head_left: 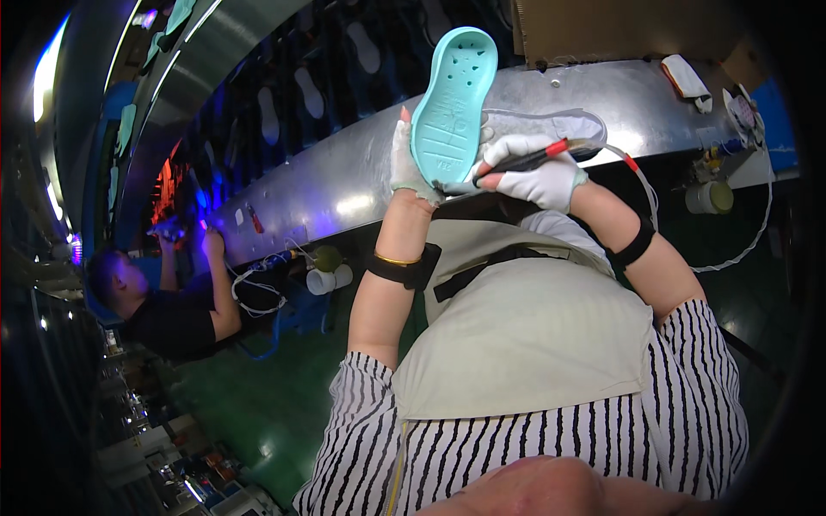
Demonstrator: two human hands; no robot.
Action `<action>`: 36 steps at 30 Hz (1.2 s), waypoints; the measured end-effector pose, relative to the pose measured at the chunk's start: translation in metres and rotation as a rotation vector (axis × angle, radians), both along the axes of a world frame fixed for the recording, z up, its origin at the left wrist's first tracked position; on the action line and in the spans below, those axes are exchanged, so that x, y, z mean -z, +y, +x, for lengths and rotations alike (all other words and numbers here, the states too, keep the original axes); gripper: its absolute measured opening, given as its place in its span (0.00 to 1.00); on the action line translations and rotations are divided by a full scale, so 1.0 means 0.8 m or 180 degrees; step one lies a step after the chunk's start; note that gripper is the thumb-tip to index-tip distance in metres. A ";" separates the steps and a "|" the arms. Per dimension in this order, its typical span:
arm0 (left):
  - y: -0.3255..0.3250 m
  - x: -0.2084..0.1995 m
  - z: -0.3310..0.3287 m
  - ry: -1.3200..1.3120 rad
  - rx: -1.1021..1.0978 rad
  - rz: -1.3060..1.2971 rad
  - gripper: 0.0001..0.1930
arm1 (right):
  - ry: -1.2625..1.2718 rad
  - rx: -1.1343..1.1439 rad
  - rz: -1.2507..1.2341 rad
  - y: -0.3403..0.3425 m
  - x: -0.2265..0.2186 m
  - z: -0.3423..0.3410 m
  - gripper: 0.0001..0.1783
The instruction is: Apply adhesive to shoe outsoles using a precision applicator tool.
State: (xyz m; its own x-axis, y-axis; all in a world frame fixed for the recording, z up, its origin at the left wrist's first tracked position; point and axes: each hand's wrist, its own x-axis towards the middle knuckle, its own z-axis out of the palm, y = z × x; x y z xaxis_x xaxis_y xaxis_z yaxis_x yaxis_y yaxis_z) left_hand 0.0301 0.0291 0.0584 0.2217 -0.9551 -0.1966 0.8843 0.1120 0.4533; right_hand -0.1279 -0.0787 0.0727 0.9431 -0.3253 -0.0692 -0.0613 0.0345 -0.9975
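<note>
A turquoise shoe sole [449,112] stands tilted up over the metal bench, its holed and ridged face toward me. My left hand [403,163], in a pale glove with bare fingertips, grips the sole along its left edge and heel; some of its fingers are hidden behind. In my gloved right hand [542,182] is a slim dark brush [522,160] with red bands, fed by a thin hose. The brush's tip reaches the heel edge of the sole; whether it touches cannot be made out. Behind that hand, a greyish-white sole-shaped piece [564,123] lies on the bench.
The long metal bench [344,205] runs across in front of me. Beyond it are rows of pale sole-shaped pieces [310,93]. A cardboard box [628,30] and a folded cloth [687,82] are at right. White pots [701,199] hang by the bench edge. A co-worker [172,301] works at left.
</note>
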 end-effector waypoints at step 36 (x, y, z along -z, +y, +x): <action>0.015 0.010 -0.055 -0.0345 -0.0546 -0.0390 0.39 | -0.1606 0.1048 -0.0958 -0.080 -0.022 0.061 0.08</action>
